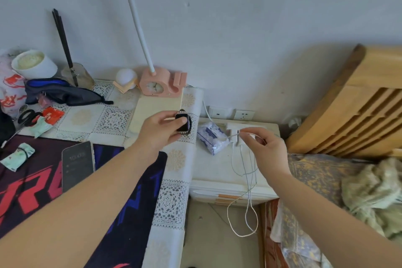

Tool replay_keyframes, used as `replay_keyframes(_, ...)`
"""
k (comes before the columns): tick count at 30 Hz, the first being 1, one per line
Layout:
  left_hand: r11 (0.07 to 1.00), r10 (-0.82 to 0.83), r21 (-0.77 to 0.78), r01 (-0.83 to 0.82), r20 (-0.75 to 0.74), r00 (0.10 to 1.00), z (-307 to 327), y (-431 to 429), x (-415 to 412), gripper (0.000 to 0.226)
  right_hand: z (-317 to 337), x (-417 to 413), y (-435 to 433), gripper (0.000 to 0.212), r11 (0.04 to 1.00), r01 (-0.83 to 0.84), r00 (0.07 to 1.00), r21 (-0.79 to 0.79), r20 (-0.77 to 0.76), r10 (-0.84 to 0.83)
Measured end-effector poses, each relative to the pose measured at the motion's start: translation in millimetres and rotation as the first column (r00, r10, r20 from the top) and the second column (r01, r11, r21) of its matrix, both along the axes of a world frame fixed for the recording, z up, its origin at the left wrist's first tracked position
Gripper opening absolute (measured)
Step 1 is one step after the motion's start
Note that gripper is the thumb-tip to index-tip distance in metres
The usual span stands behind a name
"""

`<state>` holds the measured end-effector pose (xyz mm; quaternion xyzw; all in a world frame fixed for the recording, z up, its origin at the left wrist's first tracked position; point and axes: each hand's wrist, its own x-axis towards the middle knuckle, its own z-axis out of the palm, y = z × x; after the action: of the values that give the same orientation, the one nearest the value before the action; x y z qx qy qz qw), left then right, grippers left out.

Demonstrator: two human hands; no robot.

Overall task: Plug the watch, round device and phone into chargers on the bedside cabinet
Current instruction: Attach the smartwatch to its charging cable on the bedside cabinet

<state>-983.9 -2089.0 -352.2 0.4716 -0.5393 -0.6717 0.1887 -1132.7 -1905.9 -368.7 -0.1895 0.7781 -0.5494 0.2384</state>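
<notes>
My left hand point(162, 129) holds a black square-faced watch point(183, 122) above the right edge of the desk. My right hand point(264, 146) pinches the end of a thin white charging cable point(233, 135) over the white bedside cabinet point(219, 172). White charger plugs point(233, 130) sit on the cabinet top near the hand, and their cables point(247, 206) hang over the front edge in loops. The phone point(77, 164) lies screen-up and lit on the dark mouse mat at the left. A white round device point(126, 78) rests on a wooden stand at the back of the desk.
A pink clock lamp base point(161, 84) with a white pole stands at the desk's back. A tissue pack point(212, 137) lies on the cabinet's left side. Wall sockets point(243, 115) are behind the cabinet. A wooden headboard point(356, 104) and bedding lie to the right.
</notes>
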Motion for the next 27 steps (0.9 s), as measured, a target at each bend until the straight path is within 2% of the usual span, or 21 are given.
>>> replay_keyframes(3, 0.991, -0.107, 0.076, 0.107, -0.005, 0.994, -1.3, 19.8, -26.0, 0.026, 7.2, -7.4, 14.1, 0.007, 0.996, 0.076, 0.993, -0.048, 0.090, -0.071)
replay_keyframes(9, 0.959, -0.254, 0.133, 0.250, 0.011, 0.967, -5.4, 53.5, -62.6, 0.033, 9.4, -17.0, 31.9, 0.005, 0.966, 0.231, 0.942, -0.113, 0.274, -0.193)
replay_keyframes(13, 0.924, -0.273, 0.257, 0.282, -0.073, 0.959, -4.8, 71.1, -75.5, 0.038, 5.1, -18.0, 38.0, 0.009, 0.949, 0.286, 0.901, -0.135, 0.376, -0.218)
replay_keyframes(18, 0.932, -0.262, 0.230, 0.280, -0.103, 0.959, -4.5, 83.1, -79.3, 0.045, 4.8, -17.5, 41.4, 0.014, 0.950, 0.281, 0.892, -0.137, 0.402, -0.206)
replay_keyframes(22, 0.932, -0.297, 0.186, 0.310, -0.099, 0.950, -3.9, 83.2, -77.8, 0.042, 5.8, -20.0, 45.9, 0.010, 0.973, 0.197, 0.939, -0.119, 0.307, -0.153)
replay_keyframes(25, 0.928, -0.338, 0.143, 0.343, -0.056, 0.939, -3.3, 84.9, -77.4, 0.045, 7.9, -18.8, 46.2, 0.013, 0.999, -0.024, 1.000, -0.046, 0.003, 0.025)
replay_keyframes(27, 0.928, -0.341, 0.139, 0.346, -0.062, 0.938, -2.2, 87.3, -77.9, 0.046, 7.8, -15.0, 42.5, 0.022, 0.992, -0.123, 0.975, 0.028, -0.181, 0.126)
